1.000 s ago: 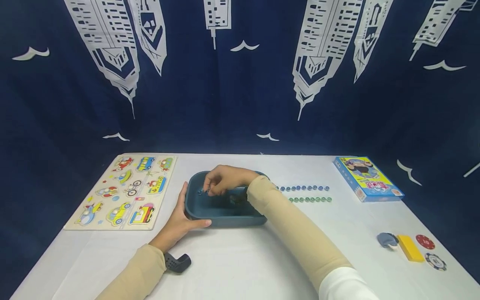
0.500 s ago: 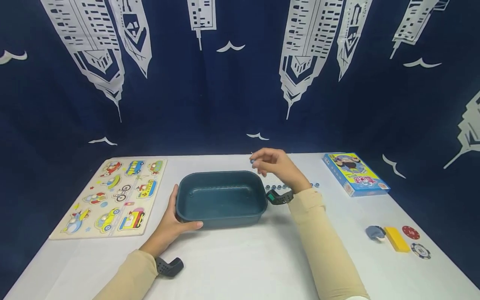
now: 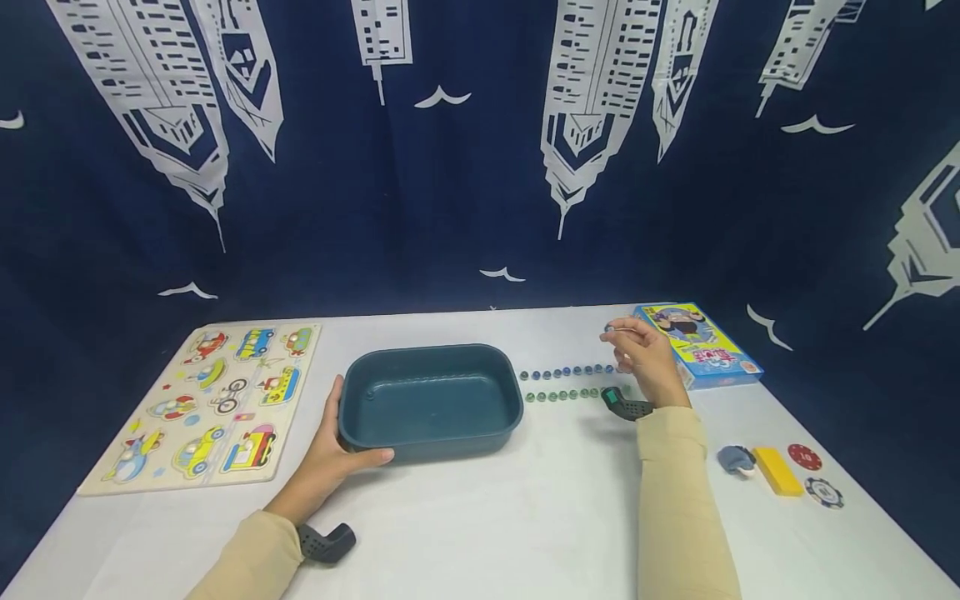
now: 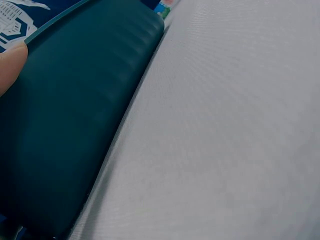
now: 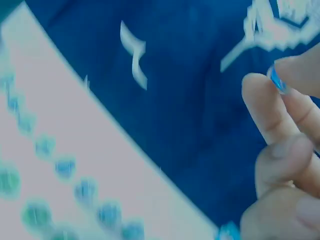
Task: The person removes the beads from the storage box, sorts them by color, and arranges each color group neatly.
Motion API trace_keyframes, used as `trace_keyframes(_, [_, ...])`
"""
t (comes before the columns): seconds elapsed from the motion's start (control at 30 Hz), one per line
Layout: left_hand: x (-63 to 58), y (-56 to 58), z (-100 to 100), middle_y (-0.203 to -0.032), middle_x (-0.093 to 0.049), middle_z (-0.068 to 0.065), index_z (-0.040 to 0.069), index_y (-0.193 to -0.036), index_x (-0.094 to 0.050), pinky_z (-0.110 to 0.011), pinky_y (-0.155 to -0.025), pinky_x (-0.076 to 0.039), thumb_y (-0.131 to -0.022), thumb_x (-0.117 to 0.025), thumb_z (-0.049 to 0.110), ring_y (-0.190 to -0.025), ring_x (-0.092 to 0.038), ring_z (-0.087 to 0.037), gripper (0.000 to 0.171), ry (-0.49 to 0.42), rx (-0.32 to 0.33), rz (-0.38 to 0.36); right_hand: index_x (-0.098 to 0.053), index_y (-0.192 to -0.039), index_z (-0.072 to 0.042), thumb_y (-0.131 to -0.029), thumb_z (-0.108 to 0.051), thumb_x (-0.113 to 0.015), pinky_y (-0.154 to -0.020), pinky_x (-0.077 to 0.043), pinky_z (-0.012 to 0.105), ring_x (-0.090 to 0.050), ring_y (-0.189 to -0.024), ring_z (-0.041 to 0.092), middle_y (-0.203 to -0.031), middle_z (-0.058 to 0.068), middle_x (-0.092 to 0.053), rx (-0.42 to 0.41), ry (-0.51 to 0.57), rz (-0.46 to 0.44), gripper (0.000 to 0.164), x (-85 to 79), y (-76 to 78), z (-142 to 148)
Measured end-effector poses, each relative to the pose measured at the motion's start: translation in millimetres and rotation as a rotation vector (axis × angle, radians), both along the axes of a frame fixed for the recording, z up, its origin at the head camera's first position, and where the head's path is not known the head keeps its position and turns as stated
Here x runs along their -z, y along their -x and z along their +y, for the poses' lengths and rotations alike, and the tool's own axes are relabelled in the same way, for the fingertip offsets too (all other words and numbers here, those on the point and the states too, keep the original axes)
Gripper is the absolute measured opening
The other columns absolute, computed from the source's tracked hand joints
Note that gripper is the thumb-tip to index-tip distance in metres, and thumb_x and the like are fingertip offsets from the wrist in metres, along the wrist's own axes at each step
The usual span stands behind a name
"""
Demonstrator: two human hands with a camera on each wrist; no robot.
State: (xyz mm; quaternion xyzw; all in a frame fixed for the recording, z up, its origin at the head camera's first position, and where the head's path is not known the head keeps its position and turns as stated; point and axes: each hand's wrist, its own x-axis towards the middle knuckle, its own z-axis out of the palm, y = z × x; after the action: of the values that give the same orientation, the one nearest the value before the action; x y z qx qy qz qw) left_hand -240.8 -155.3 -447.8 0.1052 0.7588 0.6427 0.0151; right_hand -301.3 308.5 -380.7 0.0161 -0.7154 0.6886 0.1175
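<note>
My right hand (image 3: 643, 357) pinches a small blue glass marble (image 5: 277, 81) between thumb and forefinger, raised near the right end of two marble rows. The blue marbles (image 3: 567, 372) form the far row. Nearer to me runs the row of green marbles (image 3: 562, 396), its right end partly covered by the wrist camera. At the left, my left hand (image 3: 327, 446) holds the corner of a dark teal plastic basin (image 3: 431, 446), with fingers along its left side and thumb on the front. The left wrist view shows a thumb tip at the basin's rim.
A wooden vehicle puzzle board (image 3: 202, 404) lies left of the basin. Behind my right hand sits a blue and yellow box (image 3: 708, 346). Farther right are a grey-blue object (image 3: 737, 460), a yellow block (image 3: 777, 472), a red chip (image 3: 805, 456) and a black-and-white chip (image 3: 823, 492).
My right hand has come out of the basin and swung right, past the marble rows, with the blue marble in its fingertips. My left hand keeps its hold on the basin.
</note>
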Motion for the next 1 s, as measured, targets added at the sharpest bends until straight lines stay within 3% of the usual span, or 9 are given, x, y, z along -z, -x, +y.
trace_keyframes(0.2, [-0.4,-1.8,-2,-0.168,0.009,-0.002,0.025,-0.160,0.011,-0.064,-0.118,0.006,-0.071,-0.089,0.012,-0.152,0.012,-0.029,0.134,-0.004,-0.003,-0.008,-0.062,-0.110,-0.014,-0.096,-0.019,-0.065,-0.049,-0.040,0.016,-0.048,-0.060,0.004,-0.085,-0.014,-0.070,0.242,-0.119,-0.125,0.015,23.9,-3.0,21])
trace_keyframes(0.33, [-0.5,-2.3,-4,-0.168,0.008,-0.001,0.025,-0.160,0.010,-0.063,-0.118,0.006,-0.070,-0.089,0.012,-0.152,0.012,-0.028,0.134,-0.002,-0.009,-0.010,-0.064,-0.116,-0.012,-0.095,-0.027,-0.067,-0.049,-0.041,0.019,-0.046,-0.058,0.006,-0.080,-0.008,-0.064,0.350,-0.183,-0.189,0.026,40.3,-1.2,31])
trace_keyframes(0.57, [-1.1,-2.4,-4,-0.167,0.010,-0.002,0.026,-0.160,0.010,-0.064,-0.118,0.006,-0.070,-0.089,0.013,-0.152,0.014,-0.029,0.135,0.020,-0.009,-0.011,-0.072,-0.116,-0.005,-0.093,-0.022,-0.068,-0.053,-0.039,0.022,-0.049,-0.064,0.012,-0.073,-0.001,-0.058,0.503,-0.437,-0.160,0.029,59.5,5.5,38])
trace_keyframes(0.73, [-1.3,-1.6,-2,-0.167,0.009,-0.002,0.027,-0.160,0.010,-0.063,-0.118,0.007,-0.070,-0.089,0.011,-0.152,0.012,-0.028,0.134,0.001,-0.007,-0.004,-0.073,-0.115,-0.002,-0.091,-0.016,-0.068,-0.060,-0.040,0.028,-0.048,-0.075,0.019,-0.079,0.008,-0.058,0.547,-0.528,-0.170,0.028,63.9,9.0,38])
trace_keyframes(1.0, [-0.5,-0.7,1,-0.168,0.007,-0.003,0.024,-0.160,0.010,-0.062,-0.119,0.006,-0.070,-0.088,0.009,-0.153,0.011,-0.027,0.134,-0.018,0.006,0.002,-0.074,-0.113,-0.001,-0.090,-0.014,-0.070,-0.071,-0.037,0.032,-0.049,-0.089,0.026,-0.095,0.018,-0.064,0.548,-0.569,-0.195,0.026,67.4,11.1,38])
